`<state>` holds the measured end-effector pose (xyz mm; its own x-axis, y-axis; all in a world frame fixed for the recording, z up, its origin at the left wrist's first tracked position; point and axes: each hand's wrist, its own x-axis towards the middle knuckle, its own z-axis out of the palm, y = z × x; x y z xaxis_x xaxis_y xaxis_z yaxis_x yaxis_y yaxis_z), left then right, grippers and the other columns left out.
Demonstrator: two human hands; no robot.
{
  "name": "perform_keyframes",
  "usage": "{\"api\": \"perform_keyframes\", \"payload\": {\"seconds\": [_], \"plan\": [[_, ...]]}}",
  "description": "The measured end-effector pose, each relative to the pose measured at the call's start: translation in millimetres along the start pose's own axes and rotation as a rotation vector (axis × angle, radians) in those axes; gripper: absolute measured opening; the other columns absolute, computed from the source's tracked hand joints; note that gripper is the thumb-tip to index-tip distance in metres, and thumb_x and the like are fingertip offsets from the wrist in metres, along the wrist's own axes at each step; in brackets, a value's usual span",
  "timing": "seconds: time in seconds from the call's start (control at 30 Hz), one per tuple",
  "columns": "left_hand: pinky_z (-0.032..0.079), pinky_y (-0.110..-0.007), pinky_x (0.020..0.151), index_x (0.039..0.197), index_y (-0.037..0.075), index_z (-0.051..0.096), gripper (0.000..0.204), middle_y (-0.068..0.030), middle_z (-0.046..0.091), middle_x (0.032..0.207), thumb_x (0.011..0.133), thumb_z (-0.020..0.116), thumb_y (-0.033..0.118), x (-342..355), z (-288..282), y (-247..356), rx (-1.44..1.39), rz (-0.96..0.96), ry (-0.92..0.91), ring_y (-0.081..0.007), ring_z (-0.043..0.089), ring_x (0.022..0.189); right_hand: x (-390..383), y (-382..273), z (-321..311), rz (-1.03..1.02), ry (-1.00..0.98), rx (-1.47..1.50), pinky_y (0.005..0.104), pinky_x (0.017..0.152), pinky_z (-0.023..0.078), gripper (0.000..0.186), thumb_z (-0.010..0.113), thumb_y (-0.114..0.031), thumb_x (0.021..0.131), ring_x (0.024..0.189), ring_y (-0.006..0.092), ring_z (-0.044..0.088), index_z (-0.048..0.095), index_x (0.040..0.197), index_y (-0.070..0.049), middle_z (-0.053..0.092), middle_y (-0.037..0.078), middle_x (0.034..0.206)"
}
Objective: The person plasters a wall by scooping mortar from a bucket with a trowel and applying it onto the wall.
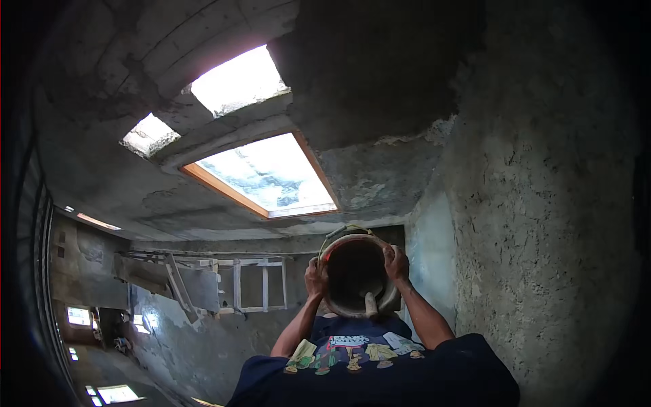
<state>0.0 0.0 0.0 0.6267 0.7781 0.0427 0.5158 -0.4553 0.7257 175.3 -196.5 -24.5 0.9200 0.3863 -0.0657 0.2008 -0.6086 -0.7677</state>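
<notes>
A round bucket (332,296) with a mortar-smeared rim is held up in front of my body, its dark mouth toward me. My left hand (316,278) grips the rim on the left side, and my right hand (396,264) grips it on the right, fingers closed. The bucket's wire handle (337,233), with a small grip on it, arcs over the far rim. A pale, rounded tool handle (371,304) leans out over the near rim; its other end is lost in the shadow inside. How full the bucket is cannot be made out.
A wood-framed window (319,178) and two rough openings pierce the grey wall ahead. Rough plastered wall (522,224) rises close on my right. Wooden frames (261,308) and boards (180,288) stand to the left, with a passage and more bright openings beyond.
</notes>
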Motion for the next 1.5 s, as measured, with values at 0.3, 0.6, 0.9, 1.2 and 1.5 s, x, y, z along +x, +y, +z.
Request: {"api": "perform_keyframes", "payload": {"seconds": [0.3, 0.6, 0.9, 1.2, 1.5], "plan": [[0.044, -0.049, 0.072, 0.106, 0.005, 0.050, 0.031, -0.0231, 0.059, 0.087, 0.080, 0.061, 0.017, -3.7, 2.4, -2.2, 0.037, -0.024, 0.004, -0.0425, 0.057, 0.083, -3.1, 4.3, 0.7, -0.051, 0.056, 0.088, 0.0429, 0.073, 0.048, 0.036, 0.053, -0.035, 0.087, 0.086, 0.0377, 0.059, 0.058, 0.101, -0.002, 0.061, 0.020, 0.090], [0.046, -0.045, 0.070, 0.102, 0.004, 0.051, 0.027, -0.0213, 0.060, 0.085, 0.081, 0.062, 0.017, 0.0, 1.7, -2.2, 0.031, 0.012, -0.015, -0.0406, 0.060, 0.081, -1.2, 1.0, -0.2, -0.050, 0.086, 0.103, 0.0435, 0.072, 0.047, 0.040, 0.053, -0.037, 0.087, 0.086, 0.0386, 0.060, 0.058, 0.102, 0.000, 0.061, 0.021, 0.090], [0.048, -0.044, 0.072, 0.104, 0.005, 0.053, 0.031, -0.0195, 0.063, 0.089, 0.078, 0.065, 0.018, -9.8, -3.2, 1.8, 0.018, -0.116, 0.037, -0.0377, 0.062, 0.084, -9.7, -3.1, -5.3, -0.051, 0.053, 0.107, 0.0420, 0.076, 0.048, 0.043, 0.053, -0.039, 0.087, 0.089, 0.0379, 0.059, 0.057, 0.104, 0.000, 0.061, 0.021, 0.093], [0.048, -0.043, 0.074, 0.106, 0.005, 0.054, 0.031, -0.0216, 0.062, 0.089, 0.079, 0.062, 0.017, -7.0, 2.7, -0.9, -0.074, -0.087, -0.013, -0.0396, 0.061, 0.085, -5.9, 0.5, -7.0, -0.042, 0.090, 0.100, 0.0436, 0.074, 0.048, 0.040, 0.055, -0.036, 0.086, 0.088, 0.0387, 0.059, 0.058, 0.100, 0.001, 0.061, 0.023, 0.092], [0.044, -0.050, 0.071, 0.105, 0.004, 0.048, 0.025, -0.0279, 0.059, 0.088, 0.083, 0.054, 0.016, 4.6, 7.5, -22.3, -0.043, -0.049, -0.196, -0.0465, 0.057, 0.085, -5.3, -3.0, -3.9, -0.100, 0.065, -0.045, 0.0452, 0.074, 0.046, 0.036, 0.054, -0.033, 0.087, 0.089, 0.0402, 0.057, 0.055, 0.104, -0.002, 0.060, 0.021, 0.093]]}}
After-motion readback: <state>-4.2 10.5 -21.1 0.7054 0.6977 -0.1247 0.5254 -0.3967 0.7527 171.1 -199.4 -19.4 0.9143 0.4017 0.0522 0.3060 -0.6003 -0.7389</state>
